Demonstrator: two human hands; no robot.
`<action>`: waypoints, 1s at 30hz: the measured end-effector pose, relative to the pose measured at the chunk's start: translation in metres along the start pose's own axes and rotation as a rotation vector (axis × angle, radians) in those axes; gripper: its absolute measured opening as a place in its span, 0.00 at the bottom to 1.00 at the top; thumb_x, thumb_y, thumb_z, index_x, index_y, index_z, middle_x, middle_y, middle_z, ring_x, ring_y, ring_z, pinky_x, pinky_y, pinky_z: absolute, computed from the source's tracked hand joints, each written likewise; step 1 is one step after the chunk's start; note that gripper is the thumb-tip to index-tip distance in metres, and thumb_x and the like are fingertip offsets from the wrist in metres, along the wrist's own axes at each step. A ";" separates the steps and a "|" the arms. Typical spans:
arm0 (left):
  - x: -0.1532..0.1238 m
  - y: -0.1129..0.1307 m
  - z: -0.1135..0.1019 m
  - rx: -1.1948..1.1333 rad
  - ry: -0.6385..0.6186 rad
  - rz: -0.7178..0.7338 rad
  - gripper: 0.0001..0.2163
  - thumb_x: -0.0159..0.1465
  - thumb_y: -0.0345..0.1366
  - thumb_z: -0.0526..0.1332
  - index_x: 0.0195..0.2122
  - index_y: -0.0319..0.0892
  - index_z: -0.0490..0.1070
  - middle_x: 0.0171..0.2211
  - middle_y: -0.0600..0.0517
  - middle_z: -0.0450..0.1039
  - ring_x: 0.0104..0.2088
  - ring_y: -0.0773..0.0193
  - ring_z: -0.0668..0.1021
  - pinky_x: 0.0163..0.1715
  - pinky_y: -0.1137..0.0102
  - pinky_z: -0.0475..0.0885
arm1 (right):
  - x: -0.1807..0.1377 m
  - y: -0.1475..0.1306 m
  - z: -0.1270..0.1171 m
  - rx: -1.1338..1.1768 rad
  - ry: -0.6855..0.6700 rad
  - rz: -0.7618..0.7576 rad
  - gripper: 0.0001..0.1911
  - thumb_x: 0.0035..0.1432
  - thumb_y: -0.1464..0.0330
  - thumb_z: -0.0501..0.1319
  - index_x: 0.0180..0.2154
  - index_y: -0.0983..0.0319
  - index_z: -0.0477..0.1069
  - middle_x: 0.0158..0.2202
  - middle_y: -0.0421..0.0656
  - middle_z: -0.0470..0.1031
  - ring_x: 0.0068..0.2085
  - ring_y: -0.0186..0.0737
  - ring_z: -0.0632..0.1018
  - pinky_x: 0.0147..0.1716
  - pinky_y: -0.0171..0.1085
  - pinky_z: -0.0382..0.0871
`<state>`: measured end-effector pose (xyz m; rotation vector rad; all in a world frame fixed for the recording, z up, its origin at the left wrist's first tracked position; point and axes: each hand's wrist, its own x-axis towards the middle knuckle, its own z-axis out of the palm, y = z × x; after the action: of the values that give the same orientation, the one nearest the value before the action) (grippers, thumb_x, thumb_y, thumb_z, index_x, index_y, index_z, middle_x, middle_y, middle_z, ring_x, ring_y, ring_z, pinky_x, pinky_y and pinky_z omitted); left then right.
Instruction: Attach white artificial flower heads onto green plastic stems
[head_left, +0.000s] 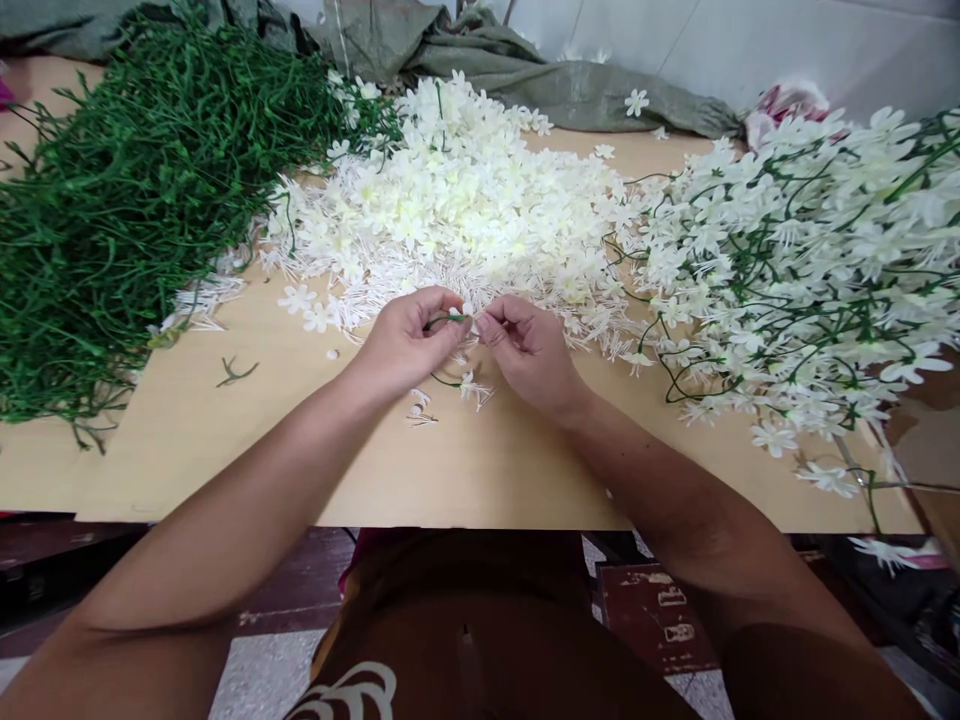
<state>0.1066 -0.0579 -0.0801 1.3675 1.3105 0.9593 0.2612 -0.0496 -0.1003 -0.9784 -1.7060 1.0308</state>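
Observation:
My left hand (415, 335) is closed in a pinch on a green plastic flower stem (444, 319), its tip pointing right. My right hand (534, 355) meets it fingertip to fingertip, thumb and forefinger pinched on a small white flower part (474, 318); its exact shape is mostly hidden by the fingers. Just below the hands lies a stem with a white flower (469, 385) and a few loose white bits (420, 408). Directly beyond the fingertips spreads a heap of white artificial petals (480, 200), with thin white stamens (420, 283) along its near side.
A tall pile of green stems (172, 190) covers the table's left. White flowers on green stems (795, 260) are heaped at the right, some overhanging the edge. Grey-green cloth (570, 95) lies along the back by the wall. A loose stem piece (237, 373) rests on the tabletop (480, 480).

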 end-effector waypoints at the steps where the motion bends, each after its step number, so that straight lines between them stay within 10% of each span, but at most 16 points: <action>1: 0.001 -0.001 0.001 0.013 0.005 -0.002 0.05 0.52 0.34 0.62 0.29 0.40 0.67 0.16 0.61 0.55 0.18 0.75 0.57 0.19 0.76 0.52 | 0.000 0.001 0.000 -0.005 -0.008 0.001 0.17 0.61 0.58 0.58 0.25 0.61 0.62 0.23 0.36 0.62 0.25 0.28 0.63 0.26 0.33 0.59; 18: 0.012 0.003 -0.026 0.230 0.230 0.078 0.10 0.53 0.31 0.63 0.19 0.41 0.61 0.16 0.59 0.53 0.19 0.75 0.54 0.20 0.73 0.49 | -0.003 0.000 0.021 -0.718 -0.335 -0.164 0.05 0.60 0.73 0.58 0.30 0.65 0.70 0.32 0.48 0.71 0.39 0.44 0.67 0.41 0.43 0.63; 30: 0.004 0.008 -0.019 0.280 0.038 -0.093 0.08 0.54 0.35 0.62 0.22 0.40 0.64 0.16 0.60 0.55 0.19 0.74 0.57 0.20 0.73 0.50 | 0.005 -0.004 -0.005 0.040 -0.025 -0.025 0.04 0.56 0.72 0.60 0.31 0.59 0.65 0.29 0.36 0.70 0.30 0.30 0.71 0.31 0.34 0.69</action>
<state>0.0903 -0.0508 -0.0690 1.4888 1.5680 0.7624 0.2642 -0.0448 -0.0940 -0.9196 -1.7077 1.0612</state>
